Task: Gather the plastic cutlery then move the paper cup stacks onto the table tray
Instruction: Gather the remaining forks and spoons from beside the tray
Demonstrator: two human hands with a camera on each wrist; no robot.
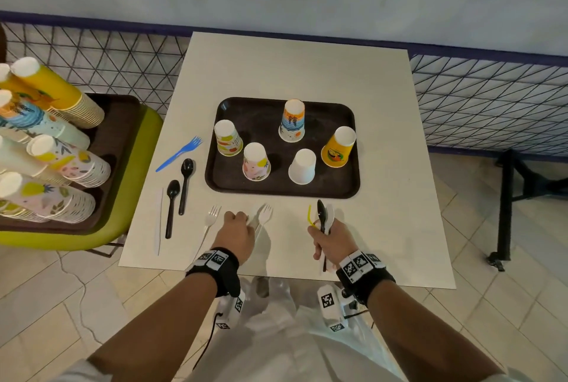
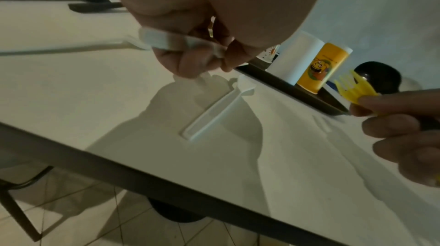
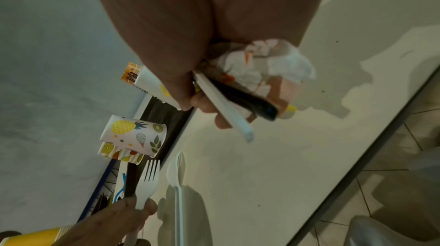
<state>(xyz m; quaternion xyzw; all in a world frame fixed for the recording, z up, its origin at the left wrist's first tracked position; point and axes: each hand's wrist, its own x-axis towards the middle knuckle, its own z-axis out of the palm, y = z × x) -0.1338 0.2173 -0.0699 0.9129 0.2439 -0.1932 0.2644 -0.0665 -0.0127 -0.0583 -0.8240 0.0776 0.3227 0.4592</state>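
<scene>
While the paper cup stacks (image 1: 52, 148) are lying on the brown chair tray (image 1: 120, 123), five upturned cups are standing on the dark table tray (image 1: 215, 179); our right hand (image 1: 330, 240) is clutching bundled cutlery (image 1: 322, 217), our left hand (image 1: 236, 232) pinching a white plastic fork (image 3: 146, 184).

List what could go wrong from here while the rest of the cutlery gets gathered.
1. The right hand already grips a bundle of black, white and yellow pieces; adding more could loosen it.
2. The left hand pinches a white fork beside the white spork near the table's front edge; a nudge might send the spork off.
3. Reaching past the tray could topple the upturned cups.
</scene>
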